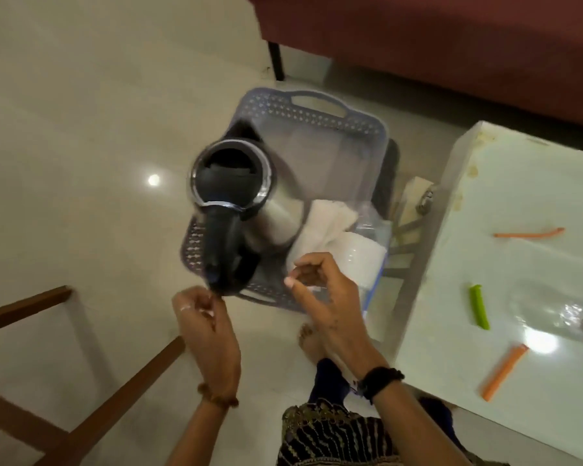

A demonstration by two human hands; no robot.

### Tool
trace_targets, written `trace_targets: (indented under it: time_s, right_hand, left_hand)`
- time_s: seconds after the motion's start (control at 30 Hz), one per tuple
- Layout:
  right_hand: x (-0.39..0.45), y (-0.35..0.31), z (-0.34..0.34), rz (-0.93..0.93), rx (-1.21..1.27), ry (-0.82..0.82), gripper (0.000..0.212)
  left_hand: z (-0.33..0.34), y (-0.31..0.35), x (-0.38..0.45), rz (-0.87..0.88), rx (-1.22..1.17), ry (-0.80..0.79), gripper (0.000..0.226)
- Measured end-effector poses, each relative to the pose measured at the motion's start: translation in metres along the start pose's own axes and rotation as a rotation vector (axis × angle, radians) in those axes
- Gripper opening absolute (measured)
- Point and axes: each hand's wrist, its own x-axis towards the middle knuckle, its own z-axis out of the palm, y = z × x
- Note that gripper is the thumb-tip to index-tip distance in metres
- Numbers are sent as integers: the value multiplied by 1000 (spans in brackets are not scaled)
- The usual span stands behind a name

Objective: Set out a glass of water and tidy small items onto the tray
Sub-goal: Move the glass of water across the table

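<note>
Above the tray (317, 116), both hands' fingers curl loosely, half-closed, holding nothing visible.

Both forearms reach forward and down, the left hand (206, 327) with fingers curled loosely inward and fingertips bunched near the thumb, a beaded band on its wrist. The right hand (323, 297) sits a little further forward, well apart from the left, its fingers half-curled and thumb spread so the palm is partly open, a dark band round the wrist. A bare foot (312, 341) shows just below the right hand
</note>
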Motion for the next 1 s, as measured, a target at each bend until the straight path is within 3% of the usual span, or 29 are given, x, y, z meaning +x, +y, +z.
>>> trace_targets:
  time_s: [0.2, 0.4, 0.5, 0.7, 0.83, 1.0]
  right_hand:
    - [-68, 18, -149, 56, -85, 245, 13]
    - [-161, 38, -313, 108, -189, 496, 18]
    - [-187, 58, -373, 160, -182, 565, 24]
    - [-185, 119, -440, 267, -247, 384, 65]
    - [-168, 144, -455, 222, -312, 157, 83]
    - [-156, 153, -459, 184, -167, 163, 88]
  left_hand:
    - [54, 53, -161, 10, -143, -288, 13]
    - [166, 109, -274, 122, -122, -820, 24]
    - [216, 126, -302, 122, -71, -1045, 48]
    - [289, 140, -314, 140, -59, -1266, 97]
    - [317, 140, -318, 174, -44, -1423, 95]
    - [321, 135, -322, 197, -85, -1374, 87]
